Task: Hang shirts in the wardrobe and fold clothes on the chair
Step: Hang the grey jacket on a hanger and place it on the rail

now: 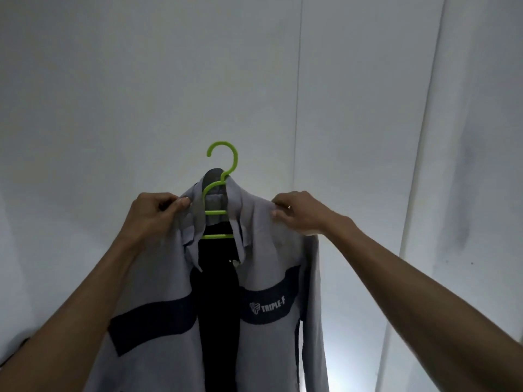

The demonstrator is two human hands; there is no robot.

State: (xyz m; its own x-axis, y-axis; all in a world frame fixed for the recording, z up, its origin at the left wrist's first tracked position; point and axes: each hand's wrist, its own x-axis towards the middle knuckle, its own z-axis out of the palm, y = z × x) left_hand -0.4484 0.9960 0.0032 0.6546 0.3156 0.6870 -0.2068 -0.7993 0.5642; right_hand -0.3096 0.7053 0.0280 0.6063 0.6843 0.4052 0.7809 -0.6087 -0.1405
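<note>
Head view, frame centre: a grey shirt (263, 258) with dark chest bands hung open on a green hanger (219, 193). Left hand (154, 212) and right hand (297, 212) each pinched a shoulder.

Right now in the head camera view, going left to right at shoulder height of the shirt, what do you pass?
Left hand pinching the grey shirt at its shoulder → green hanger inside the collar → right hand gripping the other shoulder → white wall behind.
</note>
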